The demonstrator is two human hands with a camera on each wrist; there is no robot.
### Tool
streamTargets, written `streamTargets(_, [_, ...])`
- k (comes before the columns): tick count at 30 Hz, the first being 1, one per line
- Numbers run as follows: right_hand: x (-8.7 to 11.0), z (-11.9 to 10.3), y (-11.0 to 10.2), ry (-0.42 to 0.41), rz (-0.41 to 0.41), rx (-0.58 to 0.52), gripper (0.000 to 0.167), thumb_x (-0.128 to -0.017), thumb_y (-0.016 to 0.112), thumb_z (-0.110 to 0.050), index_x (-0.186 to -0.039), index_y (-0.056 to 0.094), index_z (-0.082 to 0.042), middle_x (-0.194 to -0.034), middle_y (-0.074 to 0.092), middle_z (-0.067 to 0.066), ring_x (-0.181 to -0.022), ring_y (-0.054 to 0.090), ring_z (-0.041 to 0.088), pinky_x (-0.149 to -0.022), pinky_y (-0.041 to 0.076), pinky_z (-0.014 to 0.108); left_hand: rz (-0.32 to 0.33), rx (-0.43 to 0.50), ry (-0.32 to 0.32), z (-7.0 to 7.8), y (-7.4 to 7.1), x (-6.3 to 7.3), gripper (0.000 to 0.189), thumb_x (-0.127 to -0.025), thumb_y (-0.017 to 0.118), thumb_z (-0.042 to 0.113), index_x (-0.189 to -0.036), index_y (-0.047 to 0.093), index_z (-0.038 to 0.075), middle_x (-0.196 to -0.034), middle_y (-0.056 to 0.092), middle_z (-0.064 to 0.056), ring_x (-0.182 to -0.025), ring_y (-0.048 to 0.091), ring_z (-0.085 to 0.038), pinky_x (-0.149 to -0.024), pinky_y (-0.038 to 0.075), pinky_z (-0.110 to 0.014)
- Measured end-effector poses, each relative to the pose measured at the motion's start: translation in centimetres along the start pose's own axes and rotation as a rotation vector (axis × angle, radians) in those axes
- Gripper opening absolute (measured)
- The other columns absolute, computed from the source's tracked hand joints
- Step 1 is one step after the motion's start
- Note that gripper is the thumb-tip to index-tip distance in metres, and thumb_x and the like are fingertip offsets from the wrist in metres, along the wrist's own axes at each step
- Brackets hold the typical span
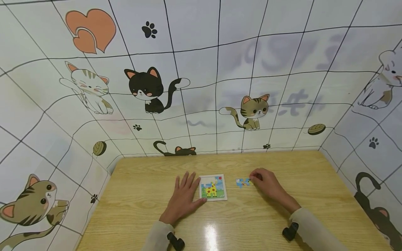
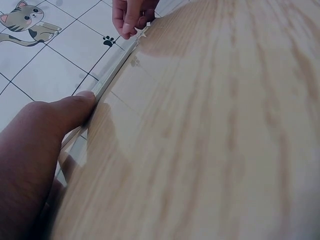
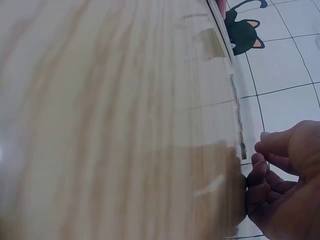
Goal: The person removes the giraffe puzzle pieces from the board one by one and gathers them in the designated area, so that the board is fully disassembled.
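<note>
A square picture puzzle (image 1: 213,188) with a giraffe and a white border lies on the table. My left hand (image 1: 184,197) rests flat at its left side, fingers spread; the thumb touches the lower left edge. In the left wrist view that thumb (image 2: 75,110) lies against the thin board edge. A short row of small blue and yellow jigsaw pieces (image 1: 243,182) lies right of the board. At the row's right end is my right hand (image 1: 267,183), with thumb and forefinger tips close together. Its fingers (image 3: 270,187) look curled in the right wrist view; whether they pinch a piece is unclear.
The wooden table (image 1: 132,209) reaches back to a white wall (image 1: 201,69) with a grid and cartoon cats. Side walls stand left and right. Both sleeves carry a black wrist device, such as the one on the left (image 1: 176,241).
</note>
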State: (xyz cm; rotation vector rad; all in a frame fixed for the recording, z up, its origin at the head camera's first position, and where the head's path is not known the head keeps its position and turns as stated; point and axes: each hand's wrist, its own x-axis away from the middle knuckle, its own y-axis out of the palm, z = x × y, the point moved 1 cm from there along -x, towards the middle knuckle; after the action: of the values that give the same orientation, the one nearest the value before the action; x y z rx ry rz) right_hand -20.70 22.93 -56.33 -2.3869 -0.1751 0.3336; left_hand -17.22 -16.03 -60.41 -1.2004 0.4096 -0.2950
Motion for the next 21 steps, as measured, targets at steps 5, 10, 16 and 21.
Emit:
streamTargets(5, [0.0,-0.1,-0.2,-0.015,0.018,-0.021,0.009,-0.106,0.073,-0.005,-0.113,0.078,-0.002,-0.102,0.074,0.004,-0.084,0.063,0.012,-0.072,0.054,0.030,-0.007,0.011,-0.002,0.2,-0.1,-0.1,0.096,-0.103,0.047,0.080,-0.175,0.036,0.018,-0.183,0.023,-0.011,-0.170,0.011,-0.038,-0.132,0.000,-0.069])
streamTargets(10, [-0.2,-0.4,-0.2,-0.027,0.034,-0.019,0.010,-0.106,0.073,-0.006,-0.113,0.078,-0.001,-0.101,0.074,0.004,-0.083,0.065,0.012,-0.071,0.055,0.029,-0.002,0.018,0.000,0.2,-0.2,-0.1,0.095,-0.103,0.048,0.079,-0.174,0.036,0.017,-0.183,0.024,-0.012,-0.170,0.012,-0.039,-0.132,0.001,-0.069])
streamTargets(16, [-0.4,-1.2,0.2,-0.042,0.021,-0.039,0.007,-0.106,0.074,-0.005,-0.111,0.078,-0.002,-0.100,0.073,0.003,-0.083,0.066,0.014,-0.070,0.055,0.029,-0.005,0.013,-0.001,0.2,-0.2,0.0,0.095,-0.103,0.048,0.079,-0.174,0.036,0.018,-0.183,0.023,-0.012,-0.170,0.011,-0.039,-0.132,0.001,-0.070])
streamTargets(21, [-0.4,-1.9,0.8,-0.089,-0.010,-0.038,0.009,-0.104,0.075,-0.004,-0.112,0.078,-0.001,-0.101,0.072,0.002,-0.085,0.064,0.011,-0.072,0.055,0.029,0.003,0.008,0.003,0.2,-0.2,0.0,0.095,-0.103,0.050,0.079,-0.174,0.037,0.017,-0.182,0.025,-0.012,-0.170,0.013,-0.039,-0.132,0.002,-0.070])
